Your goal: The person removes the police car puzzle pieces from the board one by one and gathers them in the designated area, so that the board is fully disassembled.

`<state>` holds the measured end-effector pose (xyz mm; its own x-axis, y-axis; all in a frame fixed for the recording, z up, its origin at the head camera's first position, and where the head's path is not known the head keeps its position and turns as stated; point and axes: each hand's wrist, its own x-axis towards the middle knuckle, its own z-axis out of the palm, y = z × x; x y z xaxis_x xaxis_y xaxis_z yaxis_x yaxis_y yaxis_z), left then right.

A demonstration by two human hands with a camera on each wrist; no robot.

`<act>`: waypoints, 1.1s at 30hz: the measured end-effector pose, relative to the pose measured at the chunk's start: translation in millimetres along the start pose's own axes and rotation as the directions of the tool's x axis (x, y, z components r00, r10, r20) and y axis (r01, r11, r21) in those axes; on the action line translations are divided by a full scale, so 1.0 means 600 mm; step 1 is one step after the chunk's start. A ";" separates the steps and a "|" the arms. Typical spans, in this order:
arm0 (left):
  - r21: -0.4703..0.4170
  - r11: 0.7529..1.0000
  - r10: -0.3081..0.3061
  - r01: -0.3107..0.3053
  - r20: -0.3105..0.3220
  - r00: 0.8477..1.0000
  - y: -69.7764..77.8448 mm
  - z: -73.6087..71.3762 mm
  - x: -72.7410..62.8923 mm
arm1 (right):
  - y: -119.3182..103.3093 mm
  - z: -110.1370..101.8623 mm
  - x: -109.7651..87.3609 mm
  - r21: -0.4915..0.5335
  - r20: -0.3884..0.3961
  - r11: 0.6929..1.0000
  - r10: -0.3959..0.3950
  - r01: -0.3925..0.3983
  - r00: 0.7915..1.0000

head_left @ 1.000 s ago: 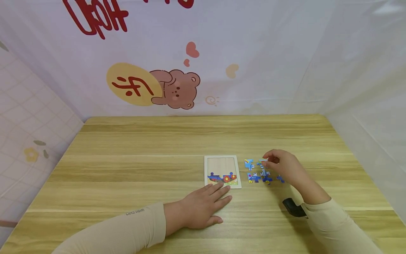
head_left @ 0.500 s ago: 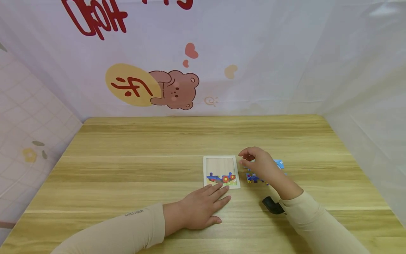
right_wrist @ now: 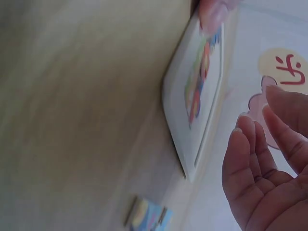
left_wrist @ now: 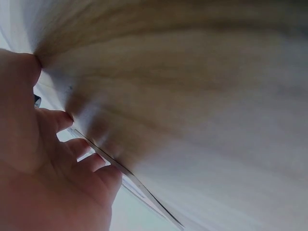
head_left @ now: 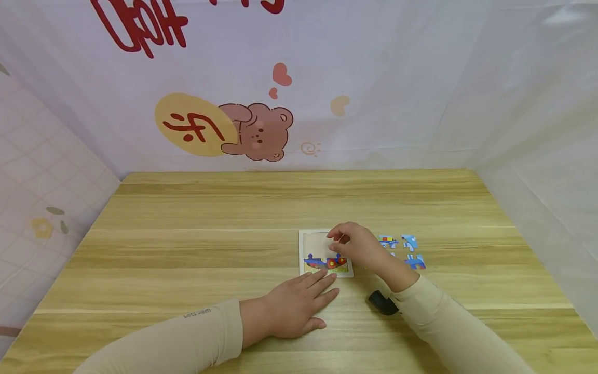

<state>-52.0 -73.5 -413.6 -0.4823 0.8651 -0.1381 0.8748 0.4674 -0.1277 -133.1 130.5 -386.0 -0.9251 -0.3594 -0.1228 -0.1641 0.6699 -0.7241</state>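
A small puzzle board (head_left: 301, 249) with a pale rim lies on the table. Joined pieces (head_left: 331, 263) in red, blue and green fill its lower part. My left hand (head_left: 296, 305) lies flat, fingers spread, its fingertips on the board's near edge; the left wrist view also has these fingers (left_wrist: 98, 175) at the rim. Above the board's right side hovers my right hand (head_left: 362, 249), fingers loosely bent. In the right wrist view, no piece shows between the right hand's thumb and fingers (right_wrist: 240, 159). Loose blue puzzle pieces (head_left: 409, 242) lie right of the board, some hidden by that hand.
Beneath the right wrist hangs a black device (head_left: 383, 303). The wooden table (head_left: 210, 208) meets a white printed cloth (head_left: 374, 78) at the back. More cloth hangs at the left and right sides.
My right hand has moved left from the loose pieces to above the board, uncovering pieces at the right. My left hand keeps its place on the board's near edge.
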 end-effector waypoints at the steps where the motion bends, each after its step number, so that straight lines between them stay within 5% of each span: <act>1: 0.000 1.000 0.001 -0.001 -0.003 1.000 0.000 0.001 0.000 | -0.001 0.003 0.001 0.002 0.011 1.000 -0.005 0.005 1.000; 27: 0.005 1.000 0.018 -0.018 0.005 1.000 -0.001 0.004 0.001 | -0.026 0.048 0.025 -0.071 0.194 0.997 0.026 -0.013 0.981; 33: 0.022 0.999 0.032 -0.031 -0.054 0.998 -0.002 0.007 -0.001 | -0.030 0.050 0.028 -0.080 0.222 0.997 0.018 0.000 0.975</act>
<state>-52.9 -75.5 -417.7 -0.4510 0.8881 -0.0891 0.8880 0.4365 -0.1445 -135.4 92.8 -395.2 -0.8289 -0.4824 -0.2833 -0.1907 0.7198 -0.6675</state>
